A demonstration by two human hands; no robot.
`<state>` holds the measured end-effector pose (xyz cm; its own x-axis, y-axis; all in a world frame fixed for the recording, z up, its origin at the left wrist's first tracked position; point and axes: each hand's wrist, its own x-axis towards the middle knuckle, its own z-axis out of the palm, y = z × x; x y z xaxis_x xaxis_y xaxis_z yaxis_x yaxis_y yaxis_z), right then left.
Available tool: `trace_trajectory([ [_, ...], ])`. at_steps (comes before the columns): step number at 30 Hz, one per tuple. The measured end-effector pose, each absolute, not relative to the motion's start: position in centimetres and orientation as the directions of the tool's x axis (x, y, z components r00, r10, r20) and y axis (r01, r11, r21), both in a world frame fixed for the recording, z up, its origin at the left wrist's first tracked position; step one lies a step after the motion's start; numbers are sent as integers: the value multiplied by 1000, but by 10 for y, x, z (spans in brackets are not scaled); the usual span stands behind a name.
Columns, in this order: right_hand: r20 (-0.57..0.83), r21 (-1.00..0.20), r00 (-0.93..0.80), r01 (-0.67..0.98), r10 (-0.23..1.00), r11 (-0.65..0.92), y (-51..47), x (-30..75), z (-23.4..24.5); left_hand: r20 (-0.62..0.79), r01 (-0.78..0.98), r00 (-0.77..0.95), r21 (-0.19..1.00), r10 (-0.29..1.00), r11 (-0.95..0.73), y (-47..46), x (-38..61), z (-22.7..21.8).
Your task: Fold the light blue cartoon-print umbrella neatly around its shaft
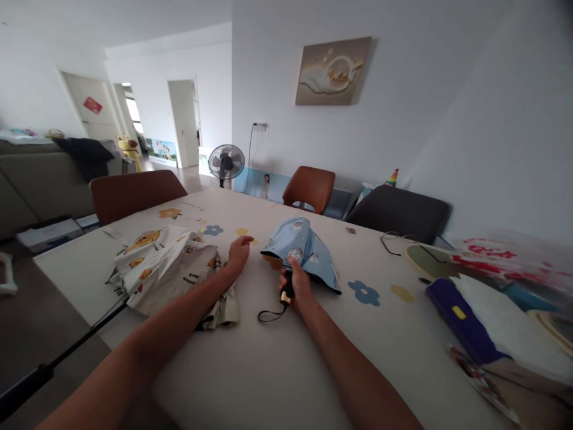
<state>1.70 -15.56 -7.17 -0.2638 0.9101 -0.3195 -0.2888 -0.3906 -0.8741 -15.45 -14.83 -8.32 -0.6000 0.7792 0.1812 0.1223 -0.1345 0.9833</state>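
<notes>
A light blue folding umbrella (304, 251) lies collapsed on the table (277, 358), its canopy loose. My right hand (296, 283) is closed round its black handle, and a black wrist strap (268, 315) loops out below it. My left hand (238, 253) rests on the tabletop just left of the blue umbrella, fingers stretched out and holding nothing. Under my left forearm lies a cream umbrella (165, 269) printed with yellow bears, its canopy crumpled and spread.
Brown chairs (134, 194) stand at the table's far side, and a dark chair (398, 212) at the right. A round pad with a cable (425, 255), a purple box (461, 322) and red-printed plastic (501, 254) crowd the right end. A black pole (67, 352) crosses the lower left.
</notes>
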Motion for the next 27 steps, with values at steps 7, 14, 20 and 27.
trace_trajectory([
  [7, -336, -890, -233, -239, 912, -389, -160, 11, -72, 504, 642, -257, 727, 824, -244, -150, -116, -48],
  [14, -282, -934, -208, -164, 937, -317, -165, 9, -76, 459, 785, 30, 539, 888, -306, -118, -59, -44],
  [20, -261, -956, -206, -78, 943, -282, -166, 8, -74, 426, 799, -43, 558, 904, -225, -98, -53, -46],
  [27, -218, -972, -266, -31, 939, -234, -168, 10, -74, 213, 540, -385, 841, 898, 32, -97, -57, -37],
])
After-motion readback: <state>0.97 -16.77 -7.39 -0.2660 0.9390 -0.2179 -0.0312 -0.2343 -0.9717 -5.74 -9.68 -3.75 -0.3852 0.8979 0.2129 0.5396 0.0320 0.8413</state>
